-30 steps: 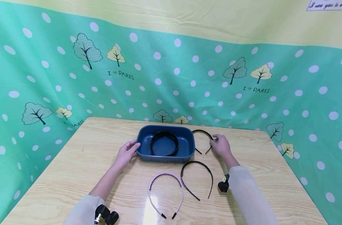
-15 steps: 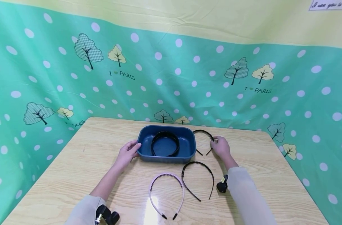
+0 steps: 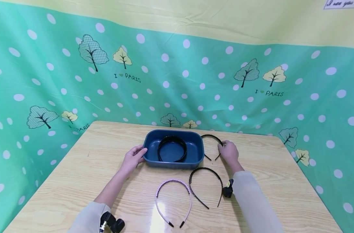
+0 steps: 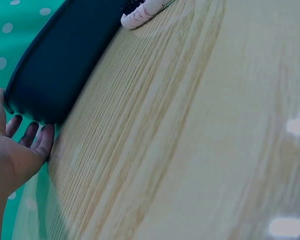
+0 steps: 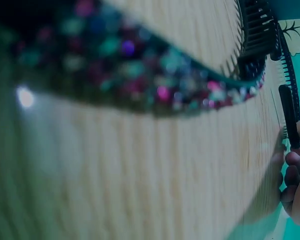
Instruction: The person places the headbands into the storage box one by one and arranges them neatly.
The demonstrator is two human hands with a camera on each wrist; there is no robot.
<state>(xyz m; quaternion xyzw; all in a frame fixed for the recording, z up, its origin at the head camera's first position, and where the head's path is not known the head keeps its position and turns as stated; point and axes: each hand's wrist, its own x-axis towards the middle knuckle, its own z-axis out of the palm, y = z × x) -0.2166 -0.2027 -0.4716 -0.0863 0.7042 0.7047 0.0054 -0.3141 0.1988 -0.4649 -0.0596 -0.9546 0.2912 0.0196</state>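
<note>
In the head view a blue rectangular bin [image 3: 173, 165] stands near the back of the table, with black headbands [image 3: 185, 151] in it. My left hand [image 3: 132, 159] grips its left end, thumb over the rim and fingers under the side, as the left wrist view also shows on the bin's wall [image 4: 60, 65]. To the right of the bin lies a black toothed headband [image 3: 213, 136]. My right hand [image 3: 230, 153] pinches its right arm, and in the right wrist view the fingers [image 5: 295, 160] close on a dark band end [image 5: 290, 117].
Nearer on the table lie a black headband [image 3: 206, 168] with multicoloured glitter [image 5: 200, 95] and a lilac headband [image 3: 190, 204]. They lie between my forearms, in front of the bin. A green dotted cloth [image 3: 177, 74] hangs behind the table's far edge.
The head view has shifted slightly, so the scene sits a little further right. My right forearm has moved slightly left; both hands keep their places on the bin and the headband.
</note>
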